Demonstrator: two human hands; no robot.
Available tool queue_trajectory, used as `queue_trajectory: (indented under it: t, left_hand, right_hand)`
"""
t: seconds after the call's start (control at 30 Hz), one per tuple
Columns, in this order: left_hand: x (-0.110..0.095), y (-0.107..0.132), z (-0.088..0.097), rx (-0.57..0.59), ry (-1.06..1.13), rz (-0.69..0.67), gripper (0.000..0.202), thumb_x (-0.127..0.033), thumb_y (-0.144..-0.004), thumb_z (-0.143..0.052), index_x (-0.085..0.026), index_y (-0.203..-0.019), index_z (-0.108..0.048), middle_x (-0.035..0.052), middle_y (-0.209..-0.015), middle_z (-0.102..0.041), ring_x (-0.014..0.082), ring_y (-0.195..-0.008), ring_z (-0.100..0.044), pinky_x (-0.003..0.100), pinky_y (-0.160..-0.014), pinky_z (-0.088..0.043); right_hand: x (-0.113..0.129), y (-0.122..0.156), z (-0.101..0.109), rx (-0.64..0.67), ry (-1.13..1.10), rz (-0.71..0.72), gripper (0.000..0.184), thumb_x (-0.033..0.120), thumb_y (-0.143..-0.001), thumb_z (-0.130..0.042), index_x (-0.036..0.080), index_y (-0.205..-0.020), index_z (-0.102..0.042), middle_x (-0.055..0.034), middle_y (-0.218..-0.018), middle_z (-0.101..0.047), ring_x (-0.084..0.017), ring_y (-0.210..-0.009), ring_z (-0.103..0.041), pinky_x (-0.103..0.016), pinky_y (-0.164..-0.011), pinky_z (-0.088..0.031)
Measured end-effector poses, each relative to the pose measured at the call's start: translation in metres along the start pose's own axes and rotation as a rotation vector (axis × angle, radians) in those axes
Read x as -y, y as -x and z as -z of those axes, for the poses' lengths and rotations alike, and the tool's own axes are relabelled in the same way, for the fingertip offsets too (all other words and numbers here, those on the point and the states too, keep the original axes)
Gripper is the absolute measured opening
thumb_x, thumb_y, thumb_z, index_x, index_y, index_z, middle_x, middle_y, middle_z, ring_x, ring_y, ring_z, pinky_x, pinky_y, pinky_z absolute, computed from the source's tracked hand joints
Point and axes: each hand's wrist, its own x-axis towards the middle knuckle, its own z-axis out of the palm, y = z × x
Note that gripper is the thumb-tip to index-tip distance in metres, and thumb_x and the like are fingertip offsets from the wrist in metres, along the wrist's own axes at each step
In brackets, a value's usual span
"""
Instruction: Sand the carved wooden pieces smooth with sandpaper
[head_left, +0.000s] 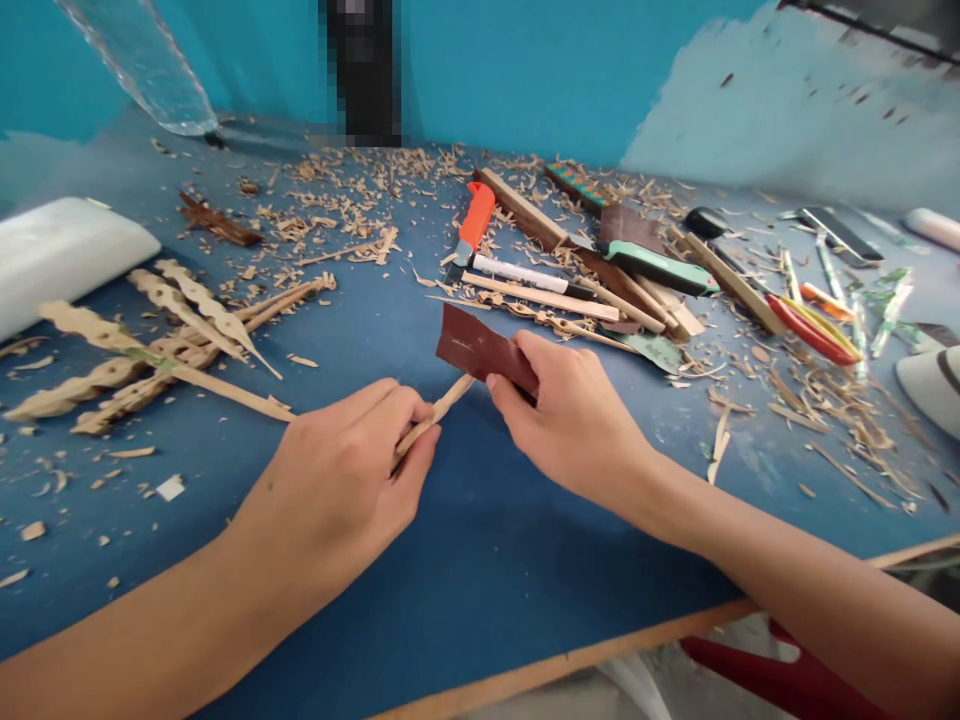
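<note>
My left hand (352,460) is closed around a thin carved wooden stick (442,403), whose narrow end points up and to the right. In my right hand (574,410) a folded strip of dark red-brown sandpaper (480,350) is pinched between thumb and fingers. The sandpaper is at the stick's tip; whether it presses on the wood I cannot tell. Left of my left hand lie several carved wooden sticks (120,375), crossed over one another. Part of the held stick is hidden inside my left fingers.
Beyond my hands lie an orange-handled cutter (475,222), a marker (529,275), a green utility knife (660,268) and wood strips (525,208). Wood shavings (337,200) litter the blue table (480,600). A clear bottle (150,70) and a white object (67,255) are at left.
</note>
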Motion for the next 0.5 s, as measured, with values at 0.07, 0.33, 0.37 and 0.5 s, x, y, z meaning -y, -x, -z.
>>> queue_trajectory:
  t: [0.07, 0.33, 0.37, 0.5]
  left_hand:
    - [0.001, 0.0, -0.001, 0.011, 0.017, 0.06, 0.014, -0.025, -0.097, -0.056, -0.021, -0.085, -0.064, -0.0023, -0.073, -0.063, 0.0127, -0.052, -0.051, 0.029, -0.051, -0.036]
    - [-0.003, 0.001, -0.004, 0.044, -0.039, 0.081, 0.023, -0.02, -0.098, -0.057, -0.025, -0.12, -0.064, -0.0029, -0.09, -0.069, 0.0167, -0.071, -0.066, 0.031, -0.065, -0.045]
    - [-0.003, 0.001, -0.004, 0.032, -0.055, 0.054, 0.024, -0.019, -0.099, -0.056, -0.024, -0.121, -0.064, -0.0026, -0.089, -0.068, 0.0167, -0.071, -0.065, 0.031, -0.066, -0.045]
    - [-0.003, 0.003, -0.005, 0.013, -0.093, -0.001, 0.015, -0.017, -0.099, -0.055, -0.023, -0.092, -0.067, -0.0026, -0.075, -0.055, 0.017, -0.065, -0.058, 0.032, -0.059, -0.038]
  right_hand:
    - [-0.001, 0.001, 0.001, 0.017, -0.035, -0.009, 0.037, 0.015, -0.091, -0.06, 0.025, -0.071, -0.03, 0.0091, -0.054, -0.042, -0.01, -0.048, -0.028, -0.029, -0.048, -0.018]
    - [-0.005, 0.002, 0.0, -0.039, 0.104, 0.22, 0.03, 0.011, -0.098, -0.05, 0.023, -0.123, -0.062, -0.0038, -0.108, -0.07, -0.013, -0.065, -0.059, -0.029, -0.052, -0.033]
    - [-0.004, 0.004, -0.001, -0.039, 0.174, 0.266, 0.04, 0.011, -0.098, -0.048, 0.024, -0.133, -0.061, -0.0077, -0.124, -0.067, -0.015, -0.069, -0.062, -0.03, -0.051, -0.034]
    - [-0.003, 0.016, -0.005, -0.007, 0.306, 0.4, 0.044, 0.013, -0.1, -0.049, 0.014, -0.142, -0.061, -0.0108, -0.141, -0.064, -0.023, -0.085, -0.07, -0.037, -0.056, -0.049]
